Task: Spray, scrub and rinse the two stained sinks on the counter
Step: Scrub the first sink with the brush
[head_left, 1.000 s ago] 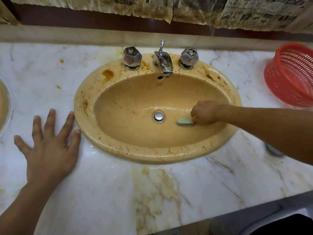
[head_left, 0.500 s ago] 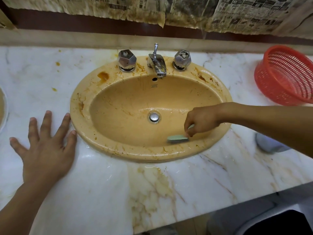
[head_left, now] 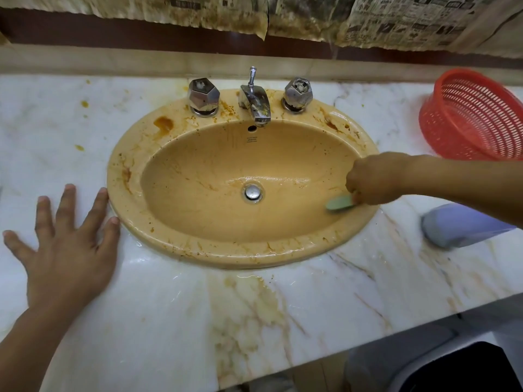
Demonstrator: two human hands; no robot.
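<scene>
A tan oval sink (head_left: 169, 142) sits in the white marble counter, with brown and orange stains along its rim and wet streaks in the bowl. My right hand (head_left: 370, 182) is shut on a pale green scrub brush (head_left: 338, 204), whose head presses on the bowl's right wall beside the rim. The drain plug (head_left: 252, 192) lies left of the brush. My left hand (head_left: 66, 244) rests flat on the counter with fingers spread, fingertips touching the sink's left rim. The second sink is out of view.
A chrome spout (head_left: 256, 104) and two faceted knobs (head_left: 203, 96) (head_left: 297, 93) stand at the sink's back. A red plastic basket (head_left: 475, 117) sits at the far right. A blurred grey-blue object (head_left: 455, 226) lies under my right forearm. Stained newspaper (head_left: 311, 15) hangs above.
My right hand moved the brush from the front right of the bowl up and right onto the right wall. The camera view shifted slightly. My left hand stayed on the counter.
</scene>
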